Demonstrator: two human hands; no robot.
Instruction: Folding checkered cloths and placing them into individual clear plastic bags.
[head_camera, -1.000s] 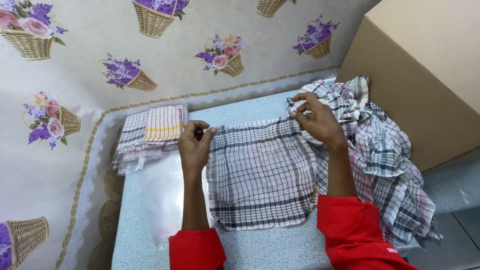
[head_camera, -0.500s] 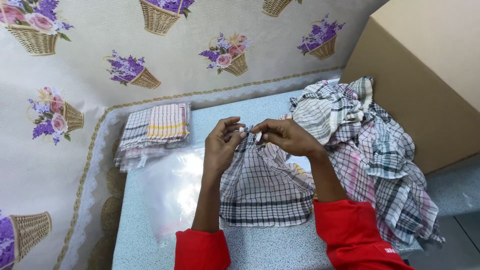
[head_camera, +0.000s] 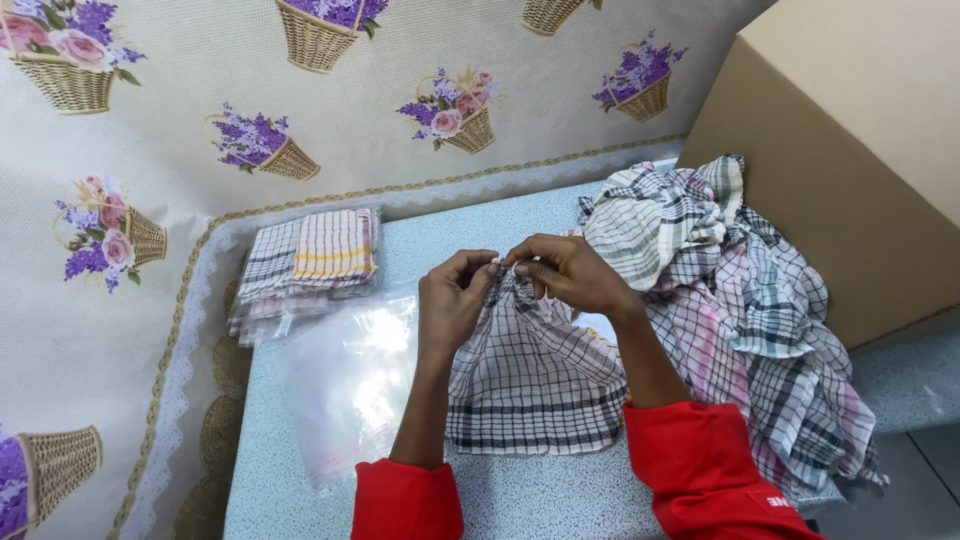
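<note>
Checked cloth (head_camera: 535, 385): top edge bunched and hidden behind the fingers (head_camera: 520, 262) of both hands. Cardboard box (head_camera: 850, 150): cut off by the top and right edges. Heap of checked cloths (head_camera: 740, 320): lower layers covered by upper ones, count untellable. Packed cloth stack (head_camera: 305, 265): lower packs hidden beneath the top ones. Red sleeves (head_camera: 700, 475): cut off at the bottom edge.

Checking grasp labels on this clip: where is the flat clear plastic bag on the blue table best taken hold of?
Probably its near bottom edge, approached from the person's side. The clear plastic bag lies flat and limp on the blue speckled table. Its far end sits against the stack of folded checked cloths, and the left hand hovers by its right edge.
</note>
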